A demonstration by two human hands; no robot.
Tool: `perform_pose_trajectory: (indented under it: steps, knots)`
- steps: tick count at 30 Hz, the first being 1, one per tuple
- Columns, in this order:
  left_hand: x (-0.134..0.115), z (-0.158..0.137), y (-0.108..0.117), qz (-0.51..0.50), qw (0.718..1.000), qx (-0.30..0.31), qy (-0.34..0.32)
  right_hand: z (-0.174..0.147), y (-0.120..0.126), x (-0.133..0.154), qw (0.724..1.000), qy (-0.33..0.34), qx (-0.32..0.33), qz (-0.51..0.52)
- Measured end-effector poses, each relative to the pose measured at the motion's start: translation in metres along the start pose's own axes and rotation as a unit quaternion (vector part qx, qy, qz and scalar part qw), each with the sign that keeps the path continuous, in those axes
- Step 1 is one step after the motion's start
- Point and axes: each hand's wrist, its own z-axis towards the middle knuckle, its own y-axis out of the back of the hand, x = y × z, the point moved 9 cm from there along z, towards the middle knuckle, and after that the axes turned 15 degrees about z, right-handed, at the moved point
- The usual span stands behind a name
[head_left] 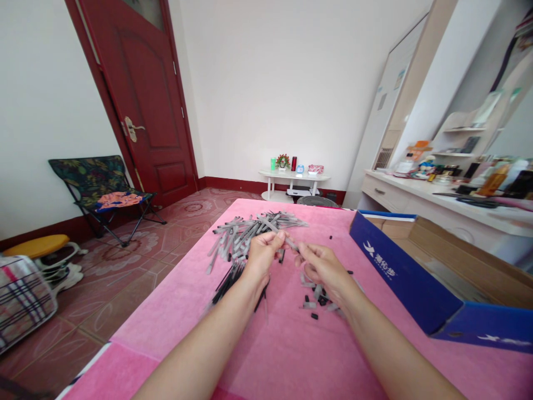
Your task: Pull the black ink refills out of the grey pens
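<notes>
A slim grey pen (268, 223) slants between my two hands above the pink-covered table. My left hand (263, 256) pinches it along its middle, and its upper end sticks out past the thumb. At the lower end, the fingers of my right hand (321, 265) are closed on it, hiding the tip. Beyond my left hand lies a loose heap of similar grey pens (237, 236). Thin black sticks (227, 284) are bunched beside my left wrist. Under my right hand are scattered small black and clear pieces (320, 294), partly covered by the hand.
A blue cardboard box (406, 278), open at the top, stands at the table's right. One small black piece (314, 316) lies nearer me on the pink cloth (287, 355). Farther off are a white dresser (400, 191), a low white table (291, 175) and a folding chair (97, 178).
</notes>
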Motion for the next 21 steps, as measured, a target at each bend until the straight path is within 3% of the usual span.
perform_pose_trajectory:
  steps: [6,11,15,21]
  knots:
    - [0.002,0.000,0.000,0.013,1.000,-0.001,-0.005,0.001,0.007,0.000,1.000,0.008,-0.022,-0.011]
    - [-0.001,-0.001,0.000,0.021,1.000,-0.001,-0.006,-0.002,-0.001,-0.002,1.000,-0.017,0.021,0.001]
    - [0.000,-0.002,-0.001,0.026,1.000,-0.002,-0.001,-0.004,0.004,0.008,0.998,0.014,-0.009,-0.054]
    - [0.010,0.000,0.006,-0.010,0.998,-0.023,0.063,-0.003,0.011,0.026,0.987,0.081,-0.046,-0.130]
